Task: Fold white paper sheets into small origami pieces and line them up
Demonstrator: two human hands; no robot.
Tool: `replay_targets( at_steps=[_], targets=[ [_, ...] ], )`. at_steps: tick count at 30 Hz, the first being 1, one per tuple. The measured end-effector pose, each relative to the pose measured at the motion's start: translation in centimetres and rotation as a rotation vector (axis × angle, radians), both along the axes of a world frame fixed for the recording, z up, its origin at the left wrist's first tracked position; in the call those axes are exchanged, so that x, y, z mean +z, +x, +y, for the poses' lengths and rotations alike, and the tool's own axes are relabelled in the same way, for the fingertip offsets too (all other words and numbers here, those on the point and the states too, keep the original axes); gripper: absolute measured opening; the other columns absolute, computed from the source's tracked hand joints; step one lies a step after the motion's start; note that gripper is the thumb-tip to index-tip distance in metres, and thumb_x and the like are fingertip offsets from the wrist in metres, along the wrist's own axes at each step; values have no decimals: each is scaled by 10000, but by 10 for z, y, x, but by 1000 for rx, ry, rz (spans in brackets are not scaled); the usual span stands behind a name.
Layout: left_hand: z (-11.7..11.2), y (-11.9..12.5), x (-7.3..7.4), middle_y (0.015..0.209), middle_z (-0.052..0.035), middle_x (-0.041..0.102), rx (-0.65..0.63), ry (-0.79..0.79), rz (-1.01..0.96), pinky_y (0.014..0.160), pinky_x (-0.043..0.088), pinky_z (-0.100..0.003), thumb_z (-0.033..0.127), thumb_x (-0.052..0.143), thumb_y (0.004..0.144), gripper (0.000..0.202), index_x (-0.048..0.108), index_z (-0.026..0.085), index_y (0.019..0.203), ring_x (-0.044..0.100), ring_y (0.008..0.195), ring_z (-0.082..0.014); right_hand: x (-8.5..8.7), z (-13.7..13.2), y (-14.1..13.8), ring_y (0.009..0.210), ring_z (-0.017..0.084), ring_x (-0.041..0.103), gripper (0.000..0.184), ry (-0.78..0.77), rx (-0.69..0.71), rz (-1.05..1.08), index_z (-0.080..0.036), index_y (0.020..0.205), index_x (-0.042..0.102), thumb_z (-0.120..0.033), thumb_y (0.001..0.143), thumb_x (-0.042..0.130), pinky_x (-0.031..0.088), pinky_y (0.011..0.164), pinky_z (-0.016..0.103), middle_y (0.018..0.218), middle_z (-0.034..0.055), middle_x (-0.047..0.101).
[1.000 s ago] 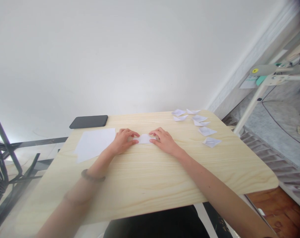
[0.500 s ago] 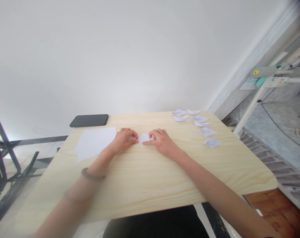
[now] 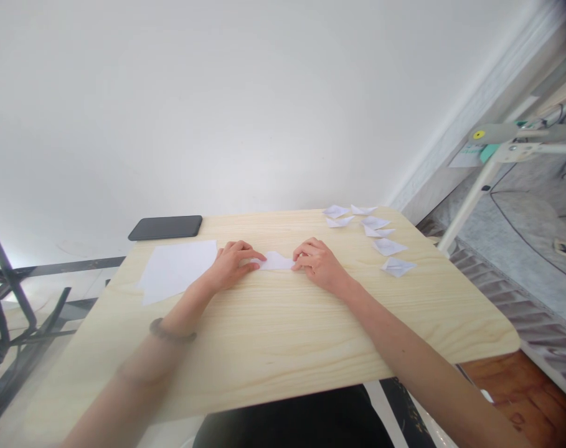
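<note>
A small folded piece of white paper (image 3: pixel 276 262) lies on the table between my two hands. My left hand (image 3: pixel 233 264) pinches its left end, thumb below and fingers above. At the right end, my right hand (image 3: pixel 317 264) has its thumb and fingertips closed on the paper's edge. The paper's middle shows between the hands, with a straight lower edge and a slanted upper one. Both ends are partly hidden under the fingers.
White paper sheets (image 3: pixel 177 267) lie left of my left hand. Behind them a black phone (image 3: pixel 165 228) rests at the table's far left edge. Several folded paper boats (image 3: pixel 390 247) are on the far right of the wooden table (image 3: pixel 273 348). A white wall (image 3: pixel 264 124) stands behind.
My right hand has shifted slightly right along the paper and now grips its right end. More of the folded paper shows between the hands. My left hand stays at the left end.
</note>
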State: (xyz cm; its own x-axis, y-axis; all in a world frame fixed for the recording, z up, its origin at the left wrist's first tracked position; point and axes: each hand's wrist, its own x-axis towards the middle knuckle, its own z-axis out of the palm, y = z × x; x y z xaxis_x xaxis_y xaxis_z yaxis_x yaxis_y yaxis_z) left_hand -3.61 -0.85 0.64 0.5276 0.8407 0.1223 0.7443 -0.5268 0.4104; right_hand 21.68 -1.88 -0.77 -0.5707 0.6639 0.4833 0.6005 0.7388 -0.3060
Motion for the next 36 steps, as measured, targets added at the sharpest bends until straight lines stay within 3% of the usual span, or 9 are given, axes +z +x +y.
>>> replay_targets(
  at_steps=[3,6,11,17,21,25,30,36],
  targets=[
    [-2,2,-2,1171,-19,509,-116,64,-11,905,335,-418,304,395,849,265,589,306,1029,432,1068,-230,1,-2,-3,843,149,486,249,-41,39,30,-187,667,619,7,699,465,380,780,301,852,13,625],
    [-4,7,-2,1181,-33,529,-211,113,-25,946,326,-397,331,428,838,279,556,246,1072,408,1131,-222,4,-4,-7,832,152,507,185,-78,20,45,-176,725,595,-33,705,481,395,787,303,846,29,619],
    [-7,14,-1,1064,-70,592,-199,188,-38,890,401,-349,313,412,850,257,581,194,1001,528,997,-191,6,-7,-13,860,154,517,137,-88,-2,61,-184,855,589,-139,743,522,395,807,313,873,37,606],
    [-7,13,0,961,-63,632,-177,274,-62,831,434,-336,284,386,865,235,582,191,956,570,913,-182,1,-5,-14,893,151,517,145,-49,7,46,-207,885,598,-280,763,569,377,824,312,899,28,611],
    [-10,14,3,911,-58,643,-142,293,-74,787,446,-321,274,396,861,219,562,186,974,589,845,-172,1,-5,-17,866,147,511,120,39,-36,3,-208,852,613,-261,812,513,352,810,312,848,27,624],
    [-14,16,7,932,-52,630,-161,320,-112,814,429,-321,259,433,838,172,561,192,931,571,891,-175,4,-8,-21,833,150,496,180,98,-53,1,-201,840,616,-252,852,444,339,792,309,819,32,625],
    [-15,19,8,841,-39,618,-184,346,-121,781,420,-305,226,449,823,124,563,179,838,560,819,-159,5,-13,-28,829,151,488,180,124,-54,5,-196,835,606,-257,854,438,334,793,306,821,28,625],
    [-15,21,8,890,-54,587,-205,398,-122,754,415,-305,223,462,809,133,584,192,853,536,826,-161,4,-15,-35,837,154,489,177,144,-30,26,-199,863,603,-256,854,436,343,781,306,857,34,624]
  ],
)
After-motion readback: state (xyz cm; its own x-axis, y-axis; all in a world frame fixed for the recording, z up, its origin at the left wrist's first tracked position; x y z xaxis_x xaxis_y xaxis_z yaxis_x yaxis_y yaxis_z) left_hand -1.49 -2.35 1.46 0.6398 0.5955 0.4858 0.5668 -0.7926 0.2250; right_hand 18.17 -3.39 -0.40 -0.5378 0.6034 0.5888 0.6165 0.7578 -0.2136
